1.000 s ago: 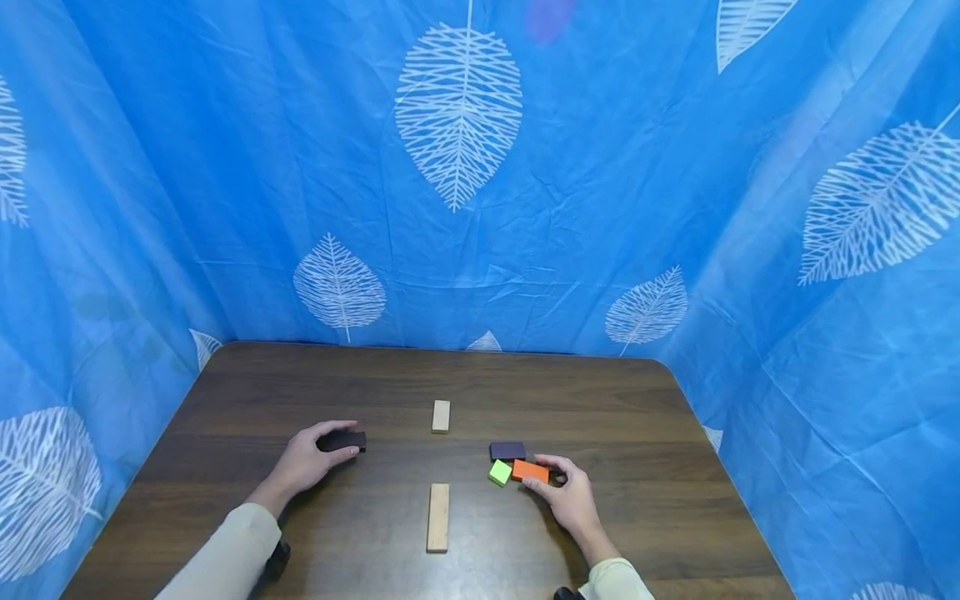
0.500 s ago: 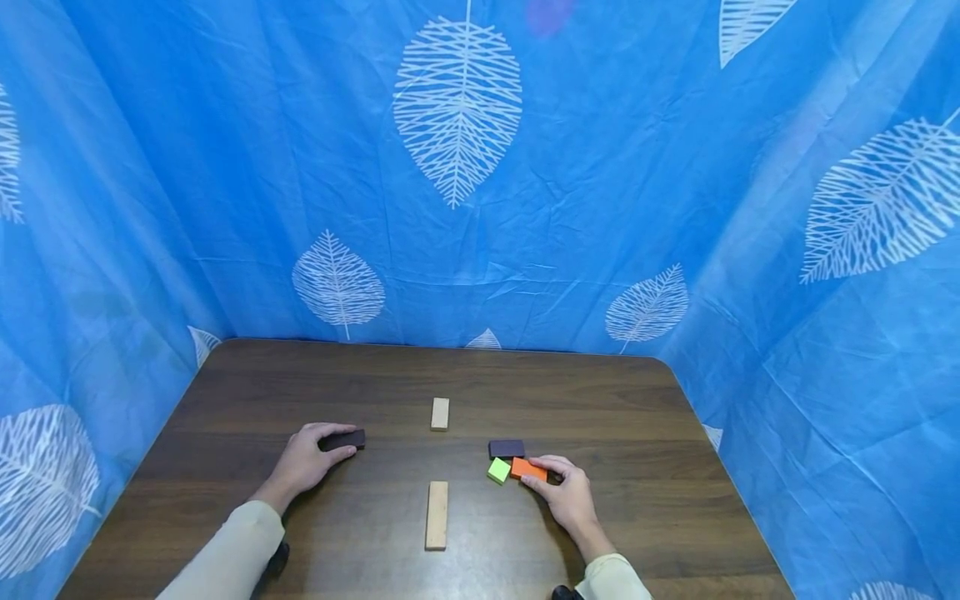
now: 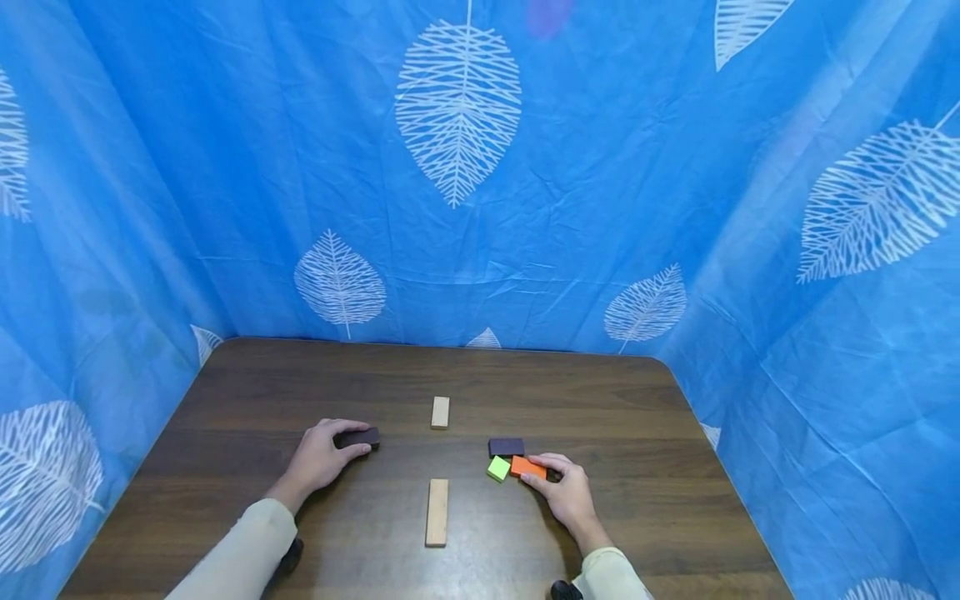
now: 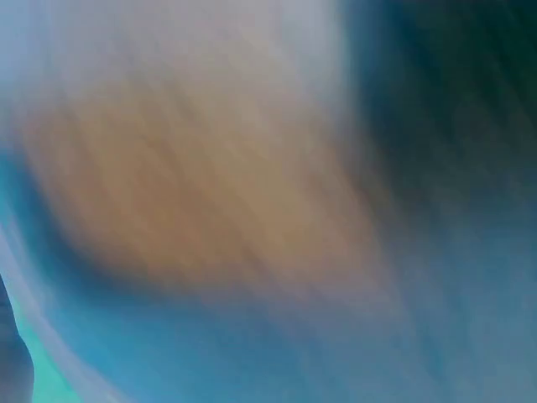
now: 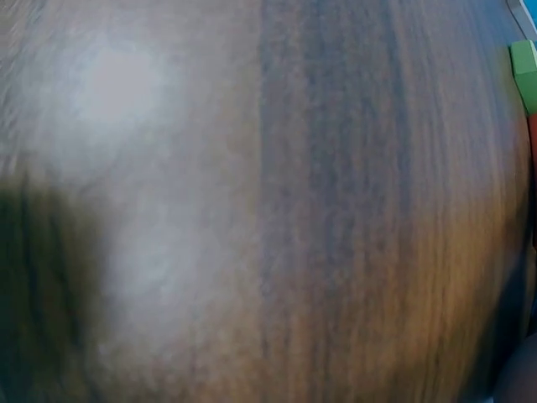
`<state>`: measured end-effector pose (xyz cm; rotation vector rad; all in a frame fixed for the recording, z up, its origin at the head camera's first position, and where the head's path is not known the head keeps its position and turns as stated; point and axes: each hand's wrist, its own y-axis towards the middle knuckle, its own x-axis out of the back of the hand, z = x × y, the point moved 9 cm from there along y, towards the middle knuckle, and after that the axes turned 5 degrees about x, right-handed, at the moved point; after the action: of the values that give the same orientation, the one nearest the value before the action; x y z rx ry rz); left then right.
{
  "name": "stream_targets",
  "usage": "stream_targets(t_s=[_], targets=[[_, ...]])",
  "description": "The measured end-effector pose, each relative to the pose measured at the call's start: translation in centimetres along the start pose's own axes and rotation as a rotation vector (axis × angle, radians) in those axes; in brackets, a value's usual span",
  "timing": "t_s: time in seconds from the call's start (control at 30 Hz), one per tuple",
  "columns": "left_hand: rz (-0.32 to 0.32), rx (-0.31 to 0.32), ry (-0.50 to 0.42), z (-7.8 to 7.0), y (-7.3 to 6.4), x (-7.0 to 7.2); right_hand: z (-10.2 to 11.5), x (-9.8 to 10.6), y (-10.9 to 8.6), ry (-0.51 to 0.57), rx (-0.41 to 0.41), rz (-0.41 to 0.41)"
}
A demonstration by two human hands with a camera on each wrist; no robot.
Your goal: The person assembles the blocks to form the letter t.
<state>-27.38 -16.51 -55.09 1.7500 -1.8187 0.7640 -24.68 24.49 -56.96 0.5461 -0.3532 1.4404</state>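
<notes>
In the head view my left hand [image 3: 318, 456] grips a dark purple block [image 3: 358, 437] between thumb and fingers, left of the table's middle. My right hand [image 3: 564, 492] pinches an orange block [image 3: 528, 467] by its long sides. Touching or nearly touching the orange block are a lime green block [image 3: 498, 468] at its left and another dark purple block [image 3: 506, 447] behind it. The right wrist view catches the green block [image 5: 525, 75] and a sliver of the orange block at its right edge. Motion blurs the left wrist view.
Between the hands lie two plain wooden blocks: a short wooden block [image 3: 440, 412] farther back and a longer wooden block [image 3: 437, 512] nearer me. The brown wood-grain table [image 3: 600, 400] ends at a blue leaf-print curtain [image 3: 525, 250] at the back and sides.
My left hand has shifted slightly right with the dark purple block in it. My right hand and the orange block stay nearly in place by the green block.
</notes>
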Motion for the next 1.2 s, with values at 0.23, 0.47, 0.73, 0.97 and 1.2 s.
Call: stream_targets(t_s=[0.23, 0.47, 0.73, 0.97, 1.2], targets=[[0.025, -0.081, -0.038, -3.9, -0.2, -3.3, -0.2, 0.0, -0.1, -0.004, -0.022, -0.003], [0.072, -0.182, -0.033, -6.4, -1.8, -6.4, 0.1, -0.1, -0.3, 0.009, 0.000, -0.002], [0.108, -0.191, -0.037, -6.8, -1.8, -7.3, 0.3, -0.2, 0.0, -0.002, 0.014, -0.012], [0.131, -0.180, -0.023, -6.7, -1.8, -7.8, 0.2, -0.2, 0.0, 0.017, 0.005, -0.007], [0.125, -0.209, -0.013, -7.3, -1.9, -7.9, -0.2, -0.2, 0.0, 0.022, -0.001, -0.014]])
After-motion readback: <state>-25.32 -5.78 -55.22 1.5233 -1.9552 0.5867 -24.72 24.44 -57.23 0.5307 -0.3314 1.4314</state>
